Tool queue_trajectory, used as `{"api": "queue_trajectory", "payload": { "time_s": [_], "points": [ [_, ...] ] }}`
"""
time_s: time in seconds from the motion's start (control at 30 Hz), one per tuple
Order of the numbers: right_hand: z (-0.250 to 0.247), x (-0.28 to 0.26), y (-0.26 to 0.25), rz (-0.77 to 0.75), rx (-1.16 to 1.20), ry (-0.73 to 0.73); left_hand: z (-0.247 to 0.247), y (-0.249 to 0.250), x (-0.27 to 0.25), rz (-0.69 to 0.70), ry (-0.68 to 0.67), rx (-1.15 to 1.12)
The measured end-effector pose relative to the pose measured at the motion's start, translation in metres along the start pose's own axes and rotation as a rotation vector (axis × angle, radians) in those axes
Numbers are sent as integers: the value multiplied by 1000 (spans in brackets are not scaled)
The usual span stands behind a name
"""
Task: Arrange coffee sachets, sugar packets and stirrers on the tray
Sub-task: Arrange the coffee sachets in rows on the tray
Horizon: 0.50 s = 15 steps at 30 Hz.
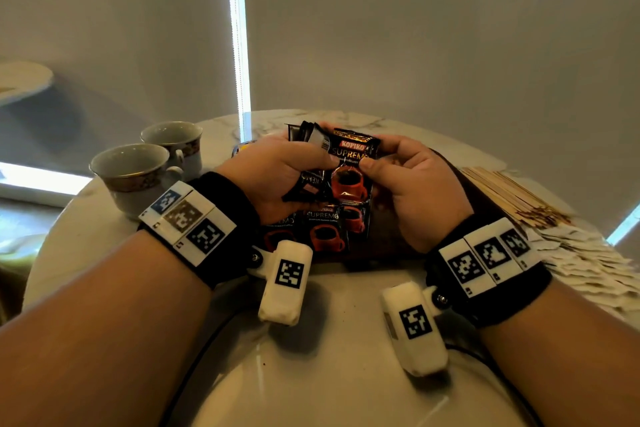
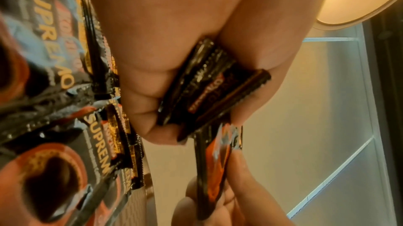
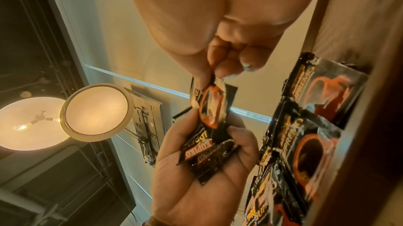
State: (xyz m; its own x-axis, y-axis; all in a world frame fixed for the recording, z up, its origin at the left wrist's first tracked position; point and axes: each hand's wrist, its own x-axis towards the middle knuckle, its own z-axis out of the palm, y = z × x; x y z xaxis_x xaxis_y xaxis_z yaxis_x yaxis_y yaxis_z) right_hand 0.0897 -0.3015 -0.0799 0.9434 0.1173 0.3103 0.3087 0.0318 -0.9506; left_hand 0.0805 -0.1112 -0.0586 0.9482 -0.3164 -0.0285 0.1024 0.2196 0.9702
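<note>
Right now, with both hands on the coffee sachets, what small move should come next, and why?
Probably the right hand pulls the front sachet free of the bunch gripped by the left hand and lays it beside the sachets on the tray, since it already pinches that one.

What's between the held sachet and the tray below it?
Nothing visible. Both hands, left hand and right hand, hold the sachet above the wooden tray, where other sachets already lie.

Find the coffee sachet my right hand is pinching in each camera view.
Head: pinched sachet, centre, between both hands.
Left wrist: lower centre, below the left hand's stack.
Right wrist: centre, under the right hand's fingertips.
Shared landmark: stack of sachets in the left hand.
</note>
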Motion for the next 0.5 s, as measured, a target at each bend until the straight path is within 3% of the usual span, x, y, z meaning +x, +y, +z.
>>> {"api": "queue_trajectory", "payload": {
  "time_s": [0.17,0.3,0.5],
  "points": [
    [2,5,4,86,51,90,0,-1,2,-23,-23,-19],
    [-5,13,11,163,90,207,-2,2,3,-13,112,-139],
    [-13,17,26,368,-112,211,-17,9,2,-15,144,-321]
  ]
}}
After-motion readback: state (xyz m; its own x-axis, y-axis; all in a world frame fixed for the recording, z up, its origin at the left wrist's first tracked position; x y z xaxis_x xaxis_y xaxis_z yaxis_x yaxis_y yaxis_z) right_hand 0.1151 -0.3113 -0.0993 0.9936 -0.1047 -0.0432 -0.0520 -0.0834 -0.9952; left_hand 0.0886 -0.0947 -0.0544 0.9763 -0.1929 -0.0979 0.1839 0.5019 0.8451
